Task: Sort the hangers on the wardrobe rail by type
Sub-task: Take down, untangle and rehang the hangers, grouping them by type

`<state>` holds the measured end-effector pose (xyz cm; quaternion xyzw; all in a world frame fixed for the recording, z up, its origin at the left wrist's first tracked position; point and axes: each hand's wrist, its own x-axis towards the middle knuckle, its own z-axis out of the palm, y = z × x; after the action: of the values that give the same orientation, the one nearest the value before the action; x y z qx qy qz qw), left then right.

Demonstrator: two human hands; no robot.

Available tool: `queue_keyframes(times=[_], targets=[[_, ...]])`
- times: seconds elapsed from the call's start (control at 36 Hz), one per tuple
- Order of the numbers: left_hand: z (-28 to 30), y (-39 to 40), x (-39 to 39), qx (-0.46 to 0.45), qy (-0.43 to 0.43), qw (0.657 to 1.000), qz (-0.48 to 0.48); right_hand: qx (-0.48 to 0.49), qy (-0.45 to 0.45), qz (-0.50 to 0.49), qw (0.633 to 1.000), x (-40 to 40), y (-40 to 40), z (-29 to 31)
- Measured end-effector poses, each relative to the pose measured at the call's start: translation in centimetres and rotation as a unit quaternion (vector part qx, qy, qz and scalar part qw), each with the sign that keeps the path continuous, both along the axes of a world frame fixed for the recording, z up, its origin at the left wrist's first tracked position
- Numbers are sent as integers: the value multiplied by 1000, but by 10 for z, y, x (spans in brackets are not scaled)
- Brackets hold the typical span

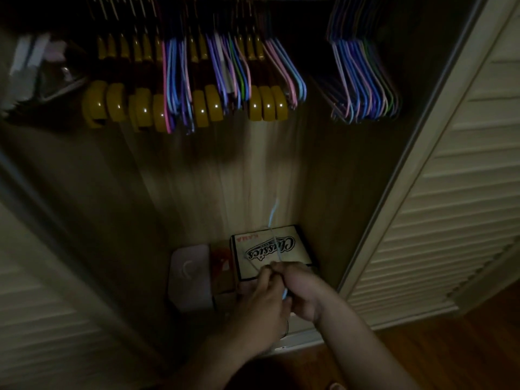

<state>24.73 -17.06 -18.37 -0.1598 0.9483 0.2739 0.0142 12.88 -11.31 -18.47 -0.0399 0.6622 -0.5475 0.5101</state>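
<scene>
Thick yellow-brown wooden hangers (208, 106) hang along the top of the dim wardrobe, mixed with thin coloured wire hangers (174, 80). A separate bunch of only wire hangers (363, 80) hangs at the right. Low down, my left hand (261, 302) and my right hand (301, 288) are close together. Both grip one thin light-blue wire hanger (272, 220), which sticks up from between my fingers. The rail itself is hidden in the dark at the top edge.
On the wardrobe floor stand a box printed "Classics" (270, 249), a reddish box (222, 266) and a pale pink case (191, 274). Louvred doors flank the opening at right (450, 192) and at left (42, 319). Clear bags (36, 71) hang at top left.
</scene>
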Motion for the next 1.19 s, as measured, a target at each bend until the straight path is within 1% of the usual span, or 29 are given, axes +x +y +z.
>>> queue_keyframes(times=[0.03,0.06,0.11,0.17,0.22,0.28,0.33,0.39,0.44,0.53,0.58,0.64,0.72,0.78,0.83,0.94,1.03,1.08,1.19], targets=[[-2,0,0,25,-4,999,-28,18,26,-8,999,-4,4,-1],[-8,-2,0,28,-2,998,-54,38,55,-13,998,-10,8,-1],[-13,-7,1,43,33,995,-80,63,109,-2,992,-20,14,6],[-7,-18,-5,58,82,993,-59,72,158,12,985,-32,18,17],[16,-39,-15,39,143,989,-13,92,210,4,973,-46,23,33],[55,-66,-26,-10,221,975,33,102,278,-16,955,-60,29,50],[113,-93,-32,-74,316,944,57,101,345,-33,933,-74,31,76],[176,-115,-35,-193,382,903,48,104,397,-39,911,-84,34,102],[235,-127,-36,-288,404,867,48,98,431,-50,895,-92,38,128],[301,-142,-42,-385,402,829,59,70,473,-68,875,-99,40,160],[336,-155,-50,-448,398,795,97,53,494,-76,865,-103,37,178],[354,-168,-60,-496,360,778,137,56,500,-77,861,-107,34,185],[373,-187,-70,-516,319,773,188,47,507,-81,857,-110,26,197],[378,-196,-74,-536,303,761,207,40,518,-87,850,-112,22,203],[379,-199,-78,-542,318,748,216,36,521,-98,847,-115,19,201],[377,-200,-85,-522,351,744,223,32,521,-112,846,-114,14,196],[375,-203,-87,-527,358,739,221,27,529,-121,840,-119,7,205],[374,-205,-87,-532,364,732,218,25,547,-125,827,-127,-2,215],[373,-209,-88,-538,367,728,213,24,605,-129,786,-152,-29,239]])
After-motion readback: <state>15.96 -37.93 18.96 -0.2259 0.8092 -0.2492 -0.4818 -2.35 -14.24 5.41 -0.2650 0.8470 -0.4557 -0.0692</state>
